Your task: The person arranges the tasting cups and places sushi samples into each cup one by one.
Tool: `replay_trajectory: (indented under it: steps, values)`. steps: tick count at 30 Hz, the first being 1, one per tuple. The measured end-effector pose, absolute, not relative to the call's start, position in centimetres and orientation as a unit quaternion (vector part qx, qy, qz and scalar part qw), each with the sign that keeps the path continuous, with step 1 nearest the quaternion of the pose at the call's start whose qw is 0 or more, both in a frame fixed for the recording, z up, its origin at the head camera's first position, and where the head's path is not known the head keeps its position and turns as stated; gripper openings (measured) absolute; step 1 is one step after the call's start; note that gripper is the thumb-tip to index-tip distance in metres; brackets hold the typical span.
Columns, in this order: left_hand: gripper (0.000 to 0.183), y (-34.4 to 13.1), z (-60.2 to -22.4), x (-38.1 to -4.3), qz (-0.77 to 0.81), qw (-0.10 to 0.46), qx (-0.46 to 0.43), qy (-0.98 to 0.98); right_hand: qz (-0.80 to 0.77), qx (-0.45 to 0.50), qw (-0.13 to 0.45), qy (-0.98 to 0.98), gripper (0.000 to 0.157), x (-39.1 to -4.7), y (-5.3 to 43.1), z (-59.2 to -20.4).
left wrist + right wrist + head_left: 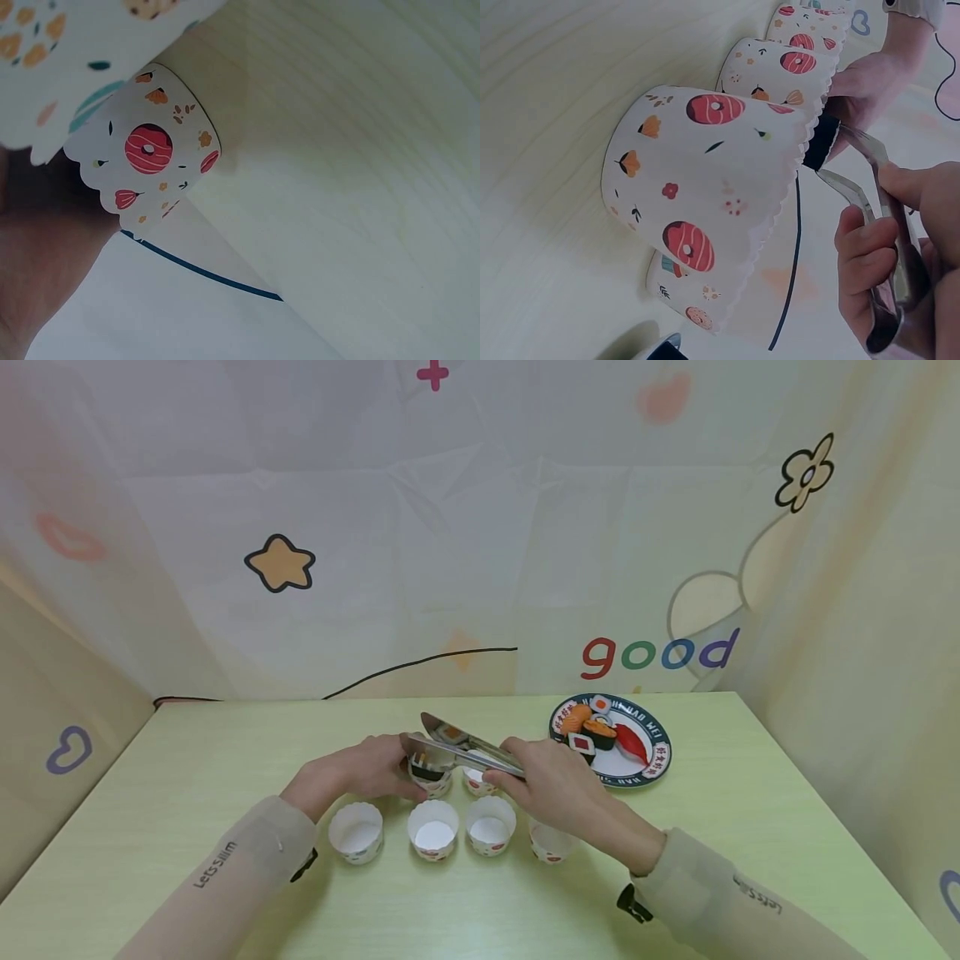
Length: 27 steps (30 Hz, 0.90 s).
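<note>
My right hand [551,781] grips metal tongs [480,762], fingers and thumb wrapped round their two arms in the right wrist view. Between the tong tips is a sushi piece with a black band [823,141], at the mouth of a back-row paper baking cup [435,789]. My left hand [367,768] holds that cup from its left side, thumb low against the wall and fingers behind. Printed doughnuts and flowers cover the scalloped white cups, such as the near one [705,165] in the right wrist view.
A front row of several white cups [432,847] stands nearer me; another cup [480,785] is right of the held one, partly behind the tongs. An oval plate [652,727] at the back right bears several sushi pieces [632,745]. A printed curtain [465,568] hangs behind the table.
</note>
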<state>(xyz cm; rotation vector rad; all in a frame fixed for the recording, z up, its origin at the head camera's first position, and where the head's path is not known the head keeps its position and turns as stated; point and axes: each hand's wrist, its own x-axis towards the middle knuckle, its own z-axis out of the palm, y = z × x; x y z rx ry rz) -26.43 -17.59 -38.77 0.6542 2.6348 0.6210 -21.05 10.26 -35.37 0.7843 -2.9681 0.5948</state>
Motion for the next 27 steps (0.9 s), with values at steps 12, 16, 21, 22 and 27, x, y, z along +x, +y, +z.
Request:
replay_trajectory:
  steps: [12, 16, 21, 22, 27]
  values:
    - [0.051, -17.5, -38.7, -26.5, 0.219, 0.183, 0.225, 0.932, 0.203, 0.24, 0.003, -0.949, 0.036, -21.0, 10.7, -35.3]
    - [0.054, -17.4, -38.7, -26.5, 0.216, 0.181, 0.226, 0.933, 0.208, 0.237, 0.0, -0.949, 0.034, -21.0, 10.9, -35.4]
    - [0.054, -17.3, -38.7, -26.6, 0.204, 0.182, 0.228, 0.934, 0.212, 0.238, 0.001, -0.948, 0.033, -21.1, 11.4, -35.5]
    - [0.054, -17.3, -38.7, -26.6, 0.2, 0.18, 0.231, 0.935, 0.211, 0.238, 0.002, -0.948, 0.034, -21.1, 11.4, -35.5]
    - [0.055, -17.2, -38.7, -26.8, 0.187, 0.172, 0.245, 0.936, 0.208, 0.238, 0.008, -0.949, 0.034, -21.2, 11.9, -35.5]
